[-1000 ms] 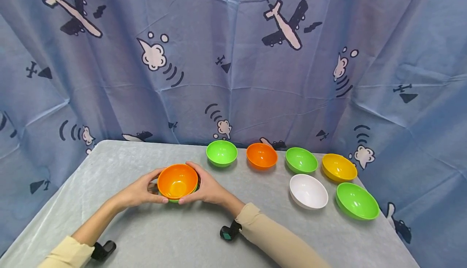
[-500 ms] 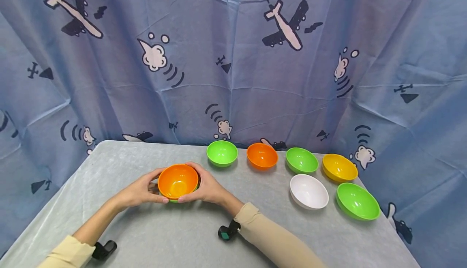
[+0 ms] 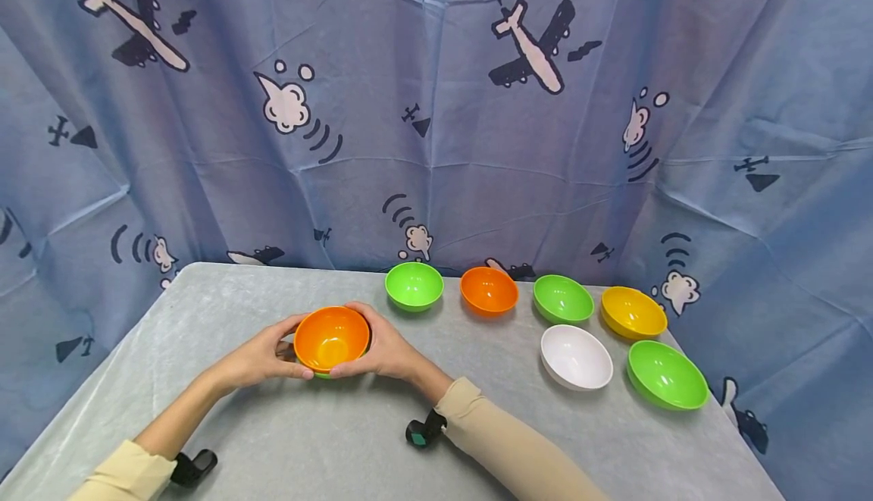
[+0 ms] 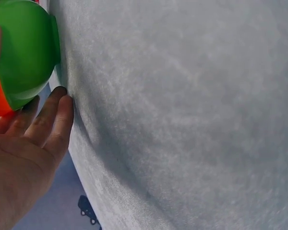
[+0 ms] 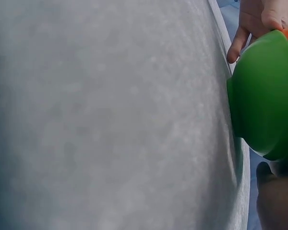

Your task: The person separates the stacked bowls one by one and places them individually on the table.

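Observation:
An orange bowl [image 3: 331, 336] sits nested in a green bowl [image 4: 26, 52], left of the table's middle. Only a sliver of the green one shows in the head view. From the left, my left hand [image 3: 262, 355] holds the orange bowl, thumb near its front rim and fingers round the side. My right hand [image 3: 390, 349] grips it from the right, its thumb at the front edge too. Both wrist views show the green bowl's foot down at the grey cloth. Most of the right hand's fingers are hidden behind the bowls.
Along the back edge stand a green bowl [image 3: 414, 286], an orange bowl [image 3: 489, 291], another green bowl [image 3: 563, 299] and a yellow bowl [image 3: 633, 313]. A white bowl [image 3: 577, 358] and a larger-looking green bowl [image 3: 668, 375] are at right. Behind the table [image 3: 273, 440] hangs a blue curtain [image 3: 368, 107].
Almost nothing moves. The right thumb has slid slightly left along the front of the orange bowl, and the right forearm has shifted a little left.

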`<action>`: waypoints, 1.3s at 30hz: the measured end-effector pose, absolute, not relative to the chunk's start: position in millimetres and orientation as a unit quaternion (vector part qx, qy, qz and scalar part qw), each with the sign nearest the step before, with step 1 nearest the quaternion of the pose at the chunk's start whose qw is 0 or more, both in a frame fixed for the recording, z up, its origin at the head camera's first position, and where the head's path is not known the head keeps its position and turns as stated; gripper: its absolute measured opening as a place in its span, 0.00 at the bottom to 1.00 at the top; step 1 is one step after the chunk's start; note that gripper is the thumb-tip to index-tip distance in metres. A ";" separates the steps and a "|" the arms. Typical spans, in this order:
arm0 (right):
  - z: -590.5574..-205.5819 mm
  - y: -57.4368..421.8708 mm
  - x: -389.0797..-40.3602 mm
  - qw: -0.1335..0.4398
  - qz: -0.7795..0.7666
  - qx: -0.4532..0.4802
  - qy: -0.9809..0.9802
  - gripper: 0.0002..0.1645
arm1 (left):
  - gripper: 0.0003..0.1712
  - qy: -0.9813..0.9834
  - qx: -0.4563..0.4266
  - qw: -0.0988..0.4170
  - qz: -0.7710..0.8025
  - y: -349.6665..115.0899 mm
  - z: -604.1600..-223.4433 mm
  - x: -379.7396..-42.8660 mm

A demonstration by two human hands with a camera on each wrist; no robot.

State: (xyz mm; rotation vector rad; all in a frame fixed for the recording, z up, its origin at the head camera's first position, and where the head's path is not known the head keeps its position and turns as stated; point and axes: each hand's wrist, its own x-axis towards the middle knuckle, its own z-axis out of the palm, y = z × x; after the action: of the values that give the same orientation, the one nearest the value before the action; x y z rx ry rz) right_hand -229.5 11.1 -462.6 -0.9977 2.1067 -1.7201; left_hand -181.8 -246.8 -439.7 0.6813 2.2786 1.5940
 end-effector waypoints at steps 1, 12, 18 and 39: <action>-462.5 11.3 -229.4 0.120 -0.589 -0.343 0.722 0.56 | 0.51 0.787 0.235 0.140 0.553 -246.3 -440.0 -181.9; -454.1 14.5 -230.3 0.096 -0.593 -0.341 0.722 0.56 | 0.50 0.784 0.240 0.138 0.556 -245.3 -439.6 -182.7; -445.0 21.6 -232.4 0.074 -0.612 -0.354 0.703 0.55 | 0.52 0.782 0.238 0.140 0.559 -244.8 -440.4 -182.5; -445.9 119.1 -233.4 0.028 -0.628 -0.243 0.739 0.57 | 0.60 0.803 0.228 0.116 0.539 -242.5 -443.5 -182.9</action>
State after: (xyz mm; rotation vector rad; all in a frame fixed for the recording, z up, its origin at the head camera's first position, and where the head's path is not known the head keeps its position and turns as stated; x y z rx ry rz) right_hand -233.4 119.1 -445.9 -0.7505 2.2814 -1.9381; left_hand -182.9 -242.5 -443.5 0.6682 2.3512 1.5785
